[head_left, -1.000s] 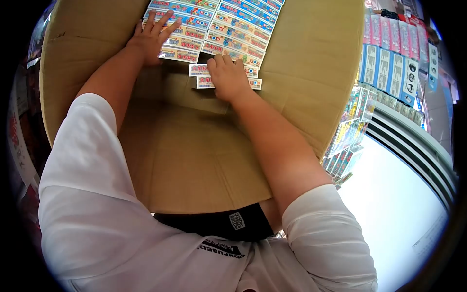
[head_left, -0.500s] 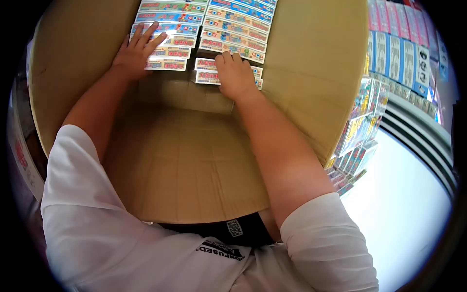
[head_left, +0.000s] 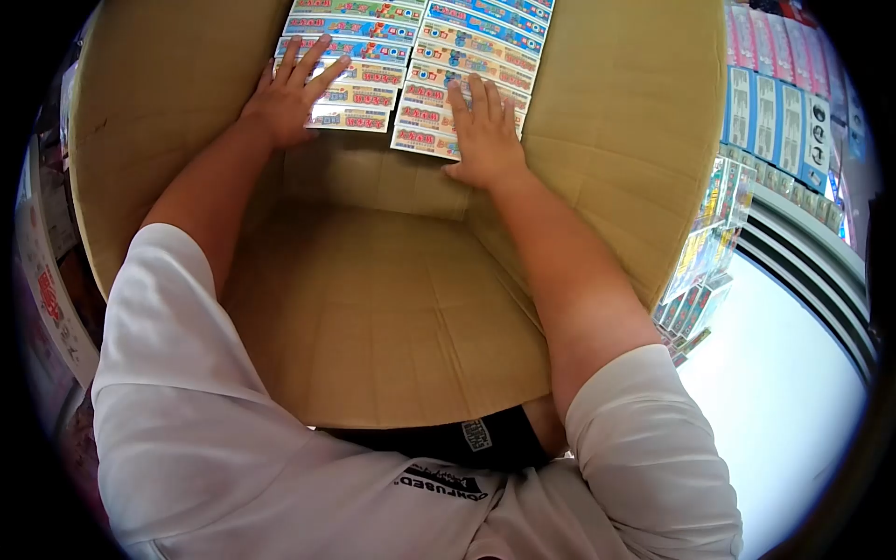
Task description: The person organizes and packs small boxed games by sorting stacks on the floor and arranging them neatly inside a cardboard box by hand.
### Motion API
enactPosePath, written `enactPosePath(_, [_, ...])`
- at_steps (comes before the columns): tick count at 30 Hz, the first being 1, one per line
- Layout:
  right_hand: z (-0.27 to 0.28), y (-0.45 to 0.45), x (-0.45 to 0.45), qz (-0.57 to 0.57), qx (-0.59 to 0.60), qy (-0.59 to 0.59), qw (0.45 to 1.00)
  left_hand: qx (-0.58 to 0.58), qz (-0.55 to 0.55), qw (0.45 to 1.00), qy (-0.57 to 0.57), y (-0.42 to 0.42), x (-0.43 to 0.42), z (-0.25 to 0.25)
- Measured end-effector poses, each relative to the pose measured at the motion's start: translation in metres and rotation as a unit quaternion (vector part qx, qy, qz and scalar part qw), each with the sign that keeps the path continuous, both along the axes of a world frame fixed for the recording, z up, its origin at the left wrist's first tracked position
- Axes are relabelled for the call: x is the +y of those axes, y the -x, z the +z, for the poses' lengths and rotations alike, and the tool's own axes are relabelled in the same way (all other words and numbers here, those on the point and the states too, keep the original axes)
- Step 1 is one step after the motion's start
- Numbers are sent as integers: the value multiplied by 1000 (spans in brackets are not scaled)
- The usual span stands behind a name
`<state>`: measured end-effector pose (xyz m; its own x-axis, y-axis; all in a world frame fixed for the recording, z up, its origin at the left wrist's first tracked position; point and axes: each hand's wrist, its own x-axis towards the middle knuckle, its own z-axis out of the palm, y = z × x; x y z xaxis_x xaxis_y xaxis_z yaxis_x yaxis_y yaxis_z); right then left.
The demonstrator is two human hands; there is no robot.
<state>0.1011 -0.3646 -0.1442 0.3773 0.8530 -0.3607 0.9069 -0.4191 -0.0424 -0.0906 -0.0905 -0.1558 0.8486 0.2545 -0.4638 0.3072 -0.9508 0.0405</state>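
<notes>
Inside a large cardboard carton (head_left: 401, 308), printed boxes stand in two side-by-side rows at the far end. My left hand (head_left: 289, 98) lies spread on the lower boxes of the left row (head_left: 359, 75). On the right row (head_left: 425, 117), my right hand (head_left: 490, 131) rests with fingers apart over the lowest boxes. The lowest boxes under my right hand sit close against those above them. Both hands press flat and hold nothing between the fingers. Parts of the boxes beneath the palms are hidden.
The carton's tall right wall (head_left: 616, 121) and left wall (head_left: 168, 112) flank my arms. Outside to the right are stacked blue-and-white packages (head_left: 775, 121), pink packages (head_left: 779, 42) and clear-wrapped boxes (head_left: 700, 252). A bright white surface (head_left: 765, 373) lies below them.
My right hand has gone from gripping the two lowest right-row boxes to lying open on them. Those boxes have closed up against the row. The view has shifted slightly.
</notes>
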Motion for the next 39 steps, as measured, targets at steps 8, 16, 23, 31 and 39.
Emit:
enactPosePath(8, [-1, -2, 10, -3, 13, -64, 998, -20, -3, 1000, 1, 5, 0, -4])
enactPosePath(16, [11, -5, 29, 5, -15, 7, 1000, 20, 7, 1000, -19, 3, -7, -1])
enactPosePath(23, [19, -12, 24, 50, -19, 13, 998, -45, 22, 999, -6, -6, -12, 4])
enactPosePath(31, [22, -14, 31, 17, -13, 79, 997, -15, -13, 1000, 17, -28, -9, 26])
enactPosePath(39, [9, -9, 31, -12, -5, 90, 996, 84, -94, 991, -45, -44, -14, 28])
